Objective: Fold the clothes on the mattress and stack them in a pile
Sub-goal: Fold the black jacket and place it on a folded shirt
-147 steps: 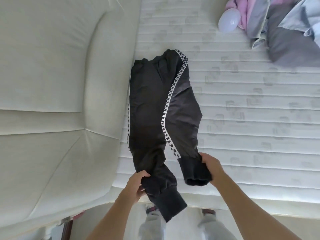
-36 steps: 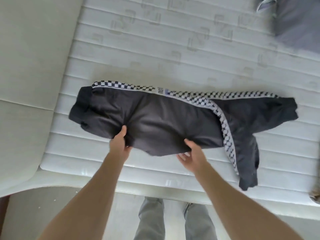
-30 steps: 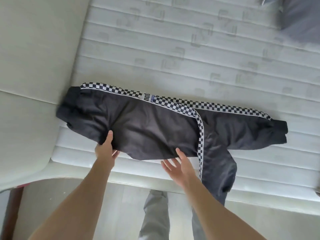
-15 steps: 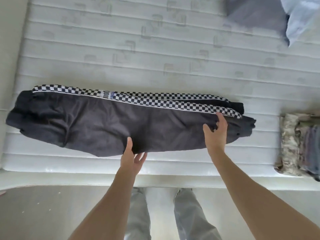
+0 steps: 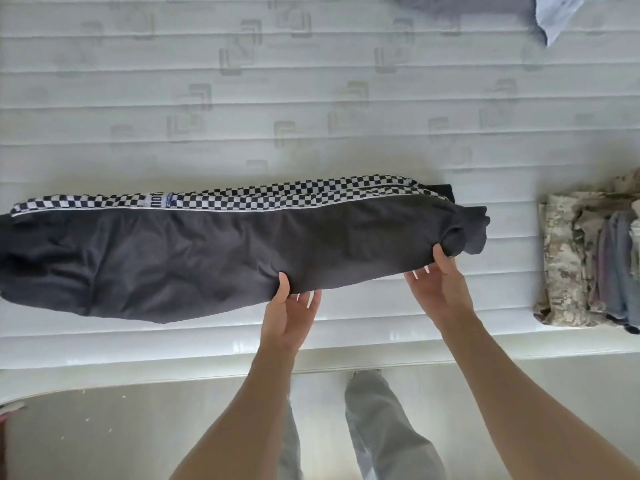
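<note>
Black track pants with a checkered side stripe lie lengthwise across the white mattress, one leg laid over the other, cuffs at the right end. My left hand holds the near edge around the middle, thumb on top and fingers under the cloth. My right hand holds the near edge by the cuffs the same way, thumb pressed into the fabric. The waist end runs out of view at the left. A pile of folded clothes, camouflage piece at the bottom, sits to the right.
Unfolded grey clothing and a light blue piece lie at the far right edge of the mattress. The mattress's front edge runs just below my hands, with floor and my own legs beneath.
The pants were turned sideways and the loose leg was laid over the other. Over the last half second both hands slid right along the near edge and took hold of it.
</note>
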